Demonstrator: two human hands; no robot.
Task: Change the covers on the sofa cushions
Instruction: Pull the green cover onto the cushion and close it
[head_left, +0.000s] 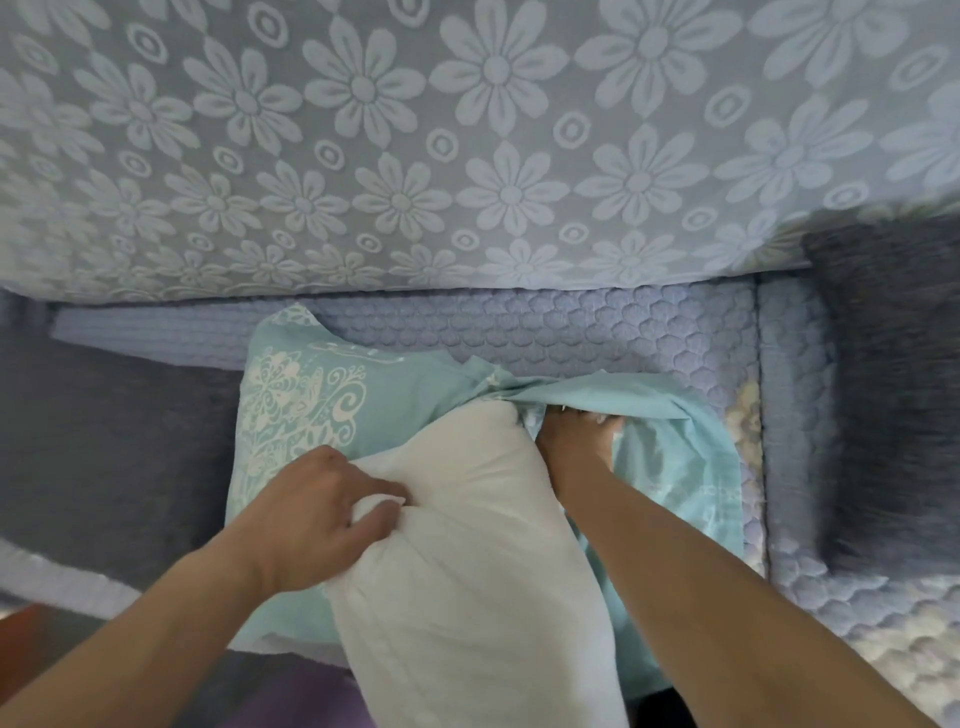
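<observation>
Near the sofa (675, 332) arm, my left hand (317, 512) pinches the white cushion (467, 545) while my right hand (576, 431) grips the teal cover (322, 384).

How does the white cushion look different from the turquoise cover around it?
The white cushion is plain and plump; the turquoise cover is thin, creased and printed with white ornament. The cushion sticks up towards the camera, while the cover lies on the quilted sofa seat. The left hand pinches the cushion; the right hand reaches into the cover's opening. Both are soft fabric.
</observation>
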